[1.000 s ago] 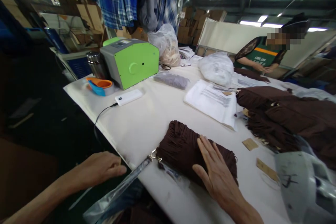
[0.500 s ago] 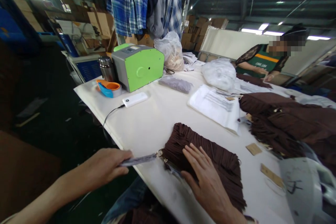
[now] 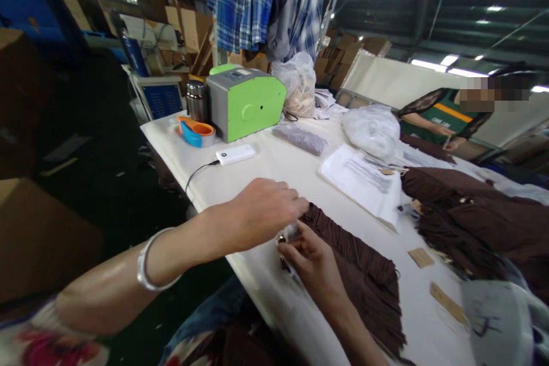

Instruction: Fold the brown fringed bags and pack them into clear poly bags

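A dark brown pleated bag (image 3: 364, 274) lies flat near the table's front edge. At its left end my left hand (image 3: 272, 206) is closed, knuckles up, over a plastic-wrapped strap (image 3: 290, 233); only a shiny bit of the wrapping shows below the fingers. My right hand (image 3: 315, 260) pinches the same strap end from below, its thumb beside a gold metal ring (image 3: 281, 239). Both hands nearly touch, and the fingertips of the left are hidden. My right forearm crosses over part of the bag.
A green and grey machine (image 3: 253, 103), a steel flask (image 3: 197, 101), a tape roll (image 3: 206, 134) and a white power bank (image 3: 235, 154) stand at the back left. White plastic bags (image 3: 360, 183), brown tags (image 3: 421, 258) and brown bags (image 3: 480, 211) lie right. A co-worker (image 3: 446, 117) is across the table.
My left hand has come right and up, carrying the strap's free end over to the bag. My right hand has left the bag's top and now pinches by the ring. The view has shifted left.
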Demonstrator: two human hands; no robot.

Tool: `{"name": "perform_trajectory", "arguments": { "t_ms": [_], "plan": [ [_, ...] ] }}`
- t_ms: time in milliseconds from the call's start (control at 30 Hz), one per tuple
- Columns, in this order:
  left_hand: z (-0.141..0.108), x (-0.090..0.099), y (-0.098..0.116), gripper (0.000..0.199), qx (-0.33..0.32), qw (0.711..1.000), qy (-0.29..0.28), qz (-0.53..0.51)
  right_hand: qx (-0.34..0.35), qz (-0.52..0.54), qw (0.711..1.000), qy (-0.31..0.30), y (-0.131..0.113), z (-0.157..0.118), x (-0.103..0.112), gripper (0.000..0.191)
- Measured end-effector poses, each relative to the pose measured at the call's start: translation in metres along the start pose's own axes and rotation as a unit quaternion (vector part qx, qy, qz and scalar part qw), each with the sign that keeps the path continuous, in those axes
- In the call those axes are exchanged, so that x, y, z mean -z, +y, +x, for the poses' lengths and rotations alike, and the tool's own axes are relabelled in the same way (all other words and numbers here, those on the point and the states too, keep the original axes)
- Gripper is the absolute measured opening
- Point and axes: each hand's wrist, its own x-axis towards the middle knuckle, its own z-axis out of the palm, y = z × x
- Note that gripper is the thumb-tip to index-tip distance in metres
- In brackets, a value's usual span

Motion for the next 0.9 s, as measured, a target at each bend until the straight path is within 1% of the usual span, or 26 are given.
{"name": "perform_trajectory", "arguments": {
  "t_ms": [33,67,100,133,167,200,233,267,300,333,367,400,433,467,500,533,567,600,633,667,700,767,833,867,900],
  "plan": [
    [0.007,0.006,0.004,0.009,-0.016,1.000,0.018,-0.004,-0.013,0.026,1.000,-0.005,-0.002,0.005,-0.004,0.028],
    [0.013,0.010,0.004,0.009,-0.024,0.999,0.039,-0.010,-0.022,0.043,0.999,0.002,-0.004,0.009,-0.005,0.027],
    [0.016,0.012,0.002,0.014,-0.022,0.998,0.062,-0.022,-0.031,0.056,0.998,0.017,-0.005,0.013,-0.004,0.030],
    [0.016,0.012,-0.003,0.024,-0.007,0.995,0.087,-0.047,-0.040,0.066,0.996,0.033,-0.005,0.015,-0.002,0.033],
    [0.014,0.009,-0.009,0.034,0.025,0.990,0.114,-0.085,-0.048,0.078,0.995,0.046,-0.005,0.016,0.002,0.033],
    [0.009,0.002,-0.016,0.042,0.074,0.978,0.140,-0.135,-0.054,0.090,0.993,0.057,-0.005,0.016,0.007,0.034],
    [0.002,-0.008,-0.023,0.044,0.131,0.960,0.154,-0.194,-0.058,0.103,0.991,0.069,-0.004,0.016,0.013,0.036],
    [-0.005,-0.022,-0.029,0.040,0.188,0.935,0.150,-0.260,-0.061,0.119,0.988,0.082,-0.004,0.016,0.019,0.036],
    [-0.013,-0.038,-0.032,0.032,0.241,0.903,0.131,-0.331,-0.062,0.136,0.984,0.095,-0.003,0.015,0.024,0.036],
    [-0.021,-0.056,-0.033,0.027,0.272,0.868,0.091,-0.406,-0.062,0.155,0.980,0.110,-0.003,0.015,0.028,0.035],
    [-0.027,-0.073,-0.032,0.028,0.282,0.823,0.041,-0.492,-0.062,0.173,0.975,0.123,-0.002,0.015,0.032,0.034],
    [-0.031,-0.090,-0.027,0.033,0.282,0.764,-0.001,-0.580,-0.061,0.188,0.971,0.134,-0.002,0.015,0.034,0.033],
    [-0.033,-0.105,-0.021,0.042,0.266,0.704,-0.041,-0.657,-0.061,0.200,0.968,0.140,-0.003,0.016,0.036,0.032],
    [-0.034,-0.117,-0.014,0.051,0.253,0.646,-0.069,-0.717,-0.061,0.208,0.966,0.142,-0.003,0.017,0.037,0.031],
    [-0.032,-0.127,-0.006,0.058,0.242,0.593,-0.087,-0.763,-0.061,0.214,0.964,0.144,-0.003,0.018,0.038,0.031],
    [-0.030,-0.133,0.001,0.063,0.231,0.553,-0.098,-0.795,-0.060,0.218,0.964,0.144,-0.004,0.019,0.038,0.030],
    [-0.026,-0.138,0.008,0.061,0.225,0.523,-0.104,-0.815,-0.060,0.220,0.964,0.140,-0.004,0.020,0.038,0.029],
    [-0.022,-0.140,0.013,0.055,0.223,0.503,-0.109,-0.828,-0.060,0.220,0.964,0.137,-0.004,0.021,0.037,0.029],
    [-0.018,-0.142,0.018,0.047,0.223,0.492,-0.114,-0.834,-0.060,0.218,0.965,0.133,-0.004,0.021,0.037,0.029],
    [-0.015,-0.143,0.022,0.039,0.225,0.487,-0.120,-0.835,-0.059,0.216,0.966,0.129,-0.004,0.021,0.037,0.029],
    [-0.013,-0.143,0.025,0.032,0.228,0.493,-0.127,-0.830,-0.059,0.214,0.967,0.125,-0.004,0.022,0.037,0.029],
    [-0.012,-0.144,0.027,0.021,0.233,0.524,-0.134,-0.808,-0.057,0.217,0.967,0.121,-0.005,0.022,0.037,0.030],
    [-0.017,-0.143,0.023,0.016,0.228,0.562,-0.133,-0.784,-0.053,0.221,0.966,0.123,-0.005,0.022,0.038,0.030],
    [-0.021,-0.142,0.018,0.017,0.221,0.587,-0.134,-0.767,-0.053,0.221,0.966,0.125,-0.006,0.022,0.039,0.030],
    [-0.026,-0.139,0.012,0.017,0.210,0.621,-0.135,-0.743,-0.053,0.221,0.965,0.127,-0.006,0.022,0.039,0.029]
  ]
}}
